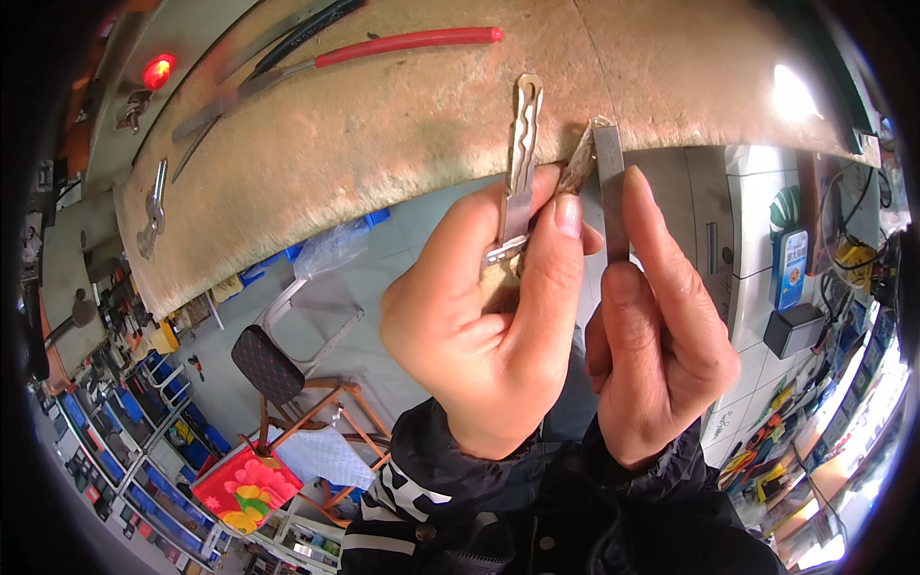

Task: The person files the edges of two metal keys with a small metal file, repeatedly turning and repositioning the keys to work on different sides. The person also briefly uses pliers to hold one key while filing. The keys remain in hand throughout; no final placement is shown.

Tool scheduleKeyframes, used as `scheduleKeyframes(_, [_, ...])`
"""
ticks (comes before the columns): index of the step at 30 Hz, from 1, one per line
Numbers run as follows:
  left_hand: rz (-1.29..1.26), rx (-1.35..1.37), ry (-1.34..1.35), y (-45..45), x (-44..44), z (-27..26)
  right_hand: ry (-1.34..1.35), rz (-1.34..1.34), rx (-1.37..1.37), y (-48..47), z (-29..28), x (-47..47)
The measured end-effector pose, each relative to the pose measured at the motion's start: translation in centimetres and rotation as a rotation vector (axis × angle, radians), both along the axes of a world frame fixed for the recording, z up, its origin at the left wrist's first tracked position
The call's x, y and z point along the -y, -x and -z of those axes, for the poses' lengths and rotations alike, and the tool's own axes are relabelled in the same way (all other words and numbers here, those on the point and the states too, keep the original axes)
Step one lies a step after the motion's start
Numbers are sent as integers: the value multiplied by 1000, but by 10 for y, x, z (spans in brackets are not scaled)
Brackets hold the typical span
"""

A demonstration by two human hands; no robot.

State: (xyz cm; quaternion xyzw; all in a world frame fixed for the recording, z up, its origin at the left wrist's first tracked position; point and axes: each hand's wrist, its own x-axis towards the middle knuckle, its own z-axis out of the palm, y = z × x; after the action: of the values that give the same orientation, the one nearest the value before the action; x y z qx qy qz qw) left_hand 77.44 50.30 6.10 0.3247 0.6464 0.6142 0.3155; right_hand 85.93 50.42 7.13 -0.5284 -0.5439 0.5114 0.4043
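My left hand grips a metal key blade with a wavy groove. The blade stands upright, its holed tip over the bench edge. A narrow brownish piece slants up beside my left thumb; what it belongs to is unclear. In my right hand is a flat grey metal bar, likely a file, pinched low with the index finger stretched along its side. The bar's upper end lies against or just in front of the brownish piece's tip; contact cannot be made out.
On the worn wooden bench lie a red-handled tool, a black-handled tool and a small metal key-like part. A red lamp glows at far left. Below stand a padded stool and stocked shelves.
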Motion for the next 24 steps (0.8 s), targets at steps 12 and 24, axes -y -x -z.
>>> scheduleKeyframes(12, [110, -12, 171, 15, 1, -17, -32, -129, 193, -25, -5, -15])
scheduleKeyframes(24, [216, -410, 255, 29, -4, -33, -38, -260, 216, -42, -4, -29])
